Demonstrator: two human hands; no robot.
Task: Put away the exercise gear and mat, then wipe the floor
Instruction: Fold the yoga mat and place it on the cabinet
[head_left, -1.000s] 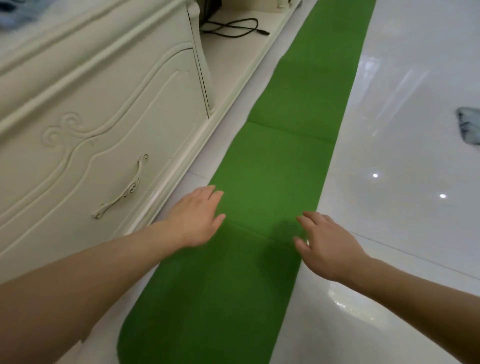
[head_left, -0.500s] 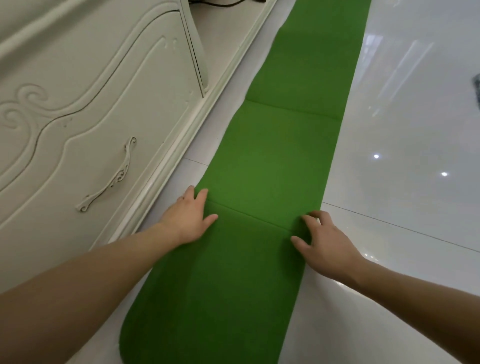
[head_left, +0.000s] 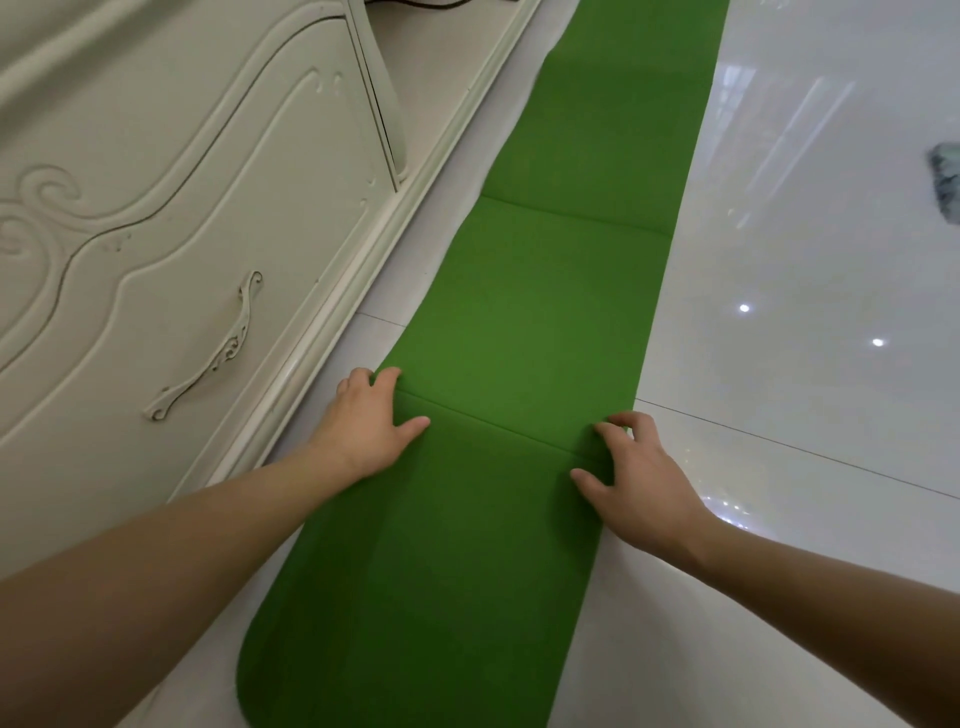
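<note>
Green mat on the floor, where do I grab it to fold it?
Grip the green foam mat by both long edges at the nearest crease, one hand from each side, where the left hand and right hand are. It folds there.

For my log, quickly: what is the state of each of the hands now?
Left hand: grips the left edge of the green mat.
Right hand: grips the right edge of the green mat.
</note>
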